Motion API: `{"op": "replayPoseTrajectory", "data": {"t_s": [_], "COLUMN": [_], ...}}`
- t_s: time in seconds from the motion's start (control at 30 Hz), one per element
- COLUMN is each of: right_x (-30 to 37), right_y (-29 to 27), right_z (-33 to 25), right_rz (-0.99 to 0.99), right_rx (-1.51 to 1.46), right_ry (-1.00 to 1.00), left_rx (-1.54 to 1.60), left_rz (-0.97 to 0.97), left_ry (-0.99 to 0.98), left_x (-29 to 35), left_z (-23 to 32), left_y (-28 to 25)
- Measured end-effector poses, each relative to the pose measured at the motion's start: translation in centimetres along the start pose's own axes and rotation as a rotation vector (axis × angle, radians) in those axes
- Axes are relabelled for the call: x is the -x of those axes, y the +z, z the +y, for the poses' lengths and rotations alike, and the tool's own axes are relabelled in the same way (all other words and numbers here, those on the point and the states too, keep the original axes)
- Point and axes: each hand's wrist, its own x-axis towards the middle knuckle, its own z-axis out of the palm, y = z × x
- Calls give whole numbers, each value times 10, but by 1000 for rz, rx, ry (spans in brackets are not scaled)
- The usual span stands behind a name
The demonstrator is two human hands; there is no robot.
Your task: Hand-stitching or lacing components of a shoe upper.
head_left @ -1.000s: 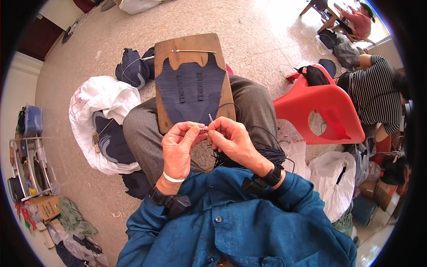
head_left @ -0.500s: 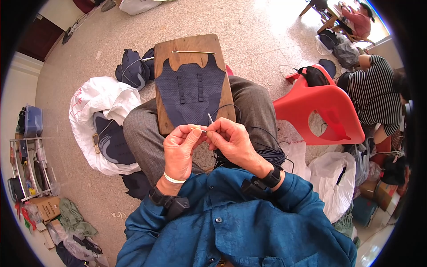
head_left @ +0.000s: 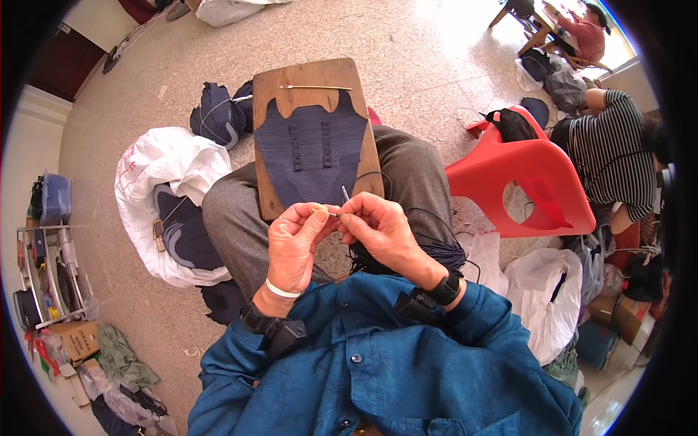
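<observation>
My left hand (head_left: 292, 236) and my right hand (head_left: 376, 227) meet fingertip to fingertip above my lap, both pinched closed. A thin metal piece (head_left: 345, 192) sticks up from my right fingers. What lies between my left thumb and forefinger is too small to make out. Dark cord (head_left: 445, 252) is bunched below my right hand, and a strand loops up beside it. Just beyond my hands, a dark blue knitted shoe upper (head_left: 311, 145) lies flat on a wooden board (head_left: 265, 81) across my knees. A long needle (head_left: 316, 87) rests across the board's far end.
Left of my knee, a white sack (head_left: 134, 185) holds dark pieces. A tied dark bundle (head_left: 213, 116) lies beyond it. To the right stands a red plastic stool (head_left: 538, 182), with a person in a striped top (head_left: 614, 149) past it. A wire rack (head_left: 54, 280) stands far left.
My hands keep nearly the same pinched pose, with only tiny shifts at the fingertips. The shoe upper, needle and board stay put.
</observation>
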Motion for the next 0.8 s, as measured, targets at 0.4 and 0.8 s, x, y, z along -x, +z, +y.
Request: {"op": "replayPoseTrajectory", "data": {"t_s": [0.4,0.8], "right_x": [-1,0], "right_y": [6,2], "right_z": [3,1], "right_rz": [42,31], "right_rx": [58,164], "right_ry": [-43,-75], "left_rx": [-64,-18], "left_rz": [7,43], "left_ry": [43,44], "left_x": [-2,0], "left_z": [-2,-3], "left_y": [-3,3]}}
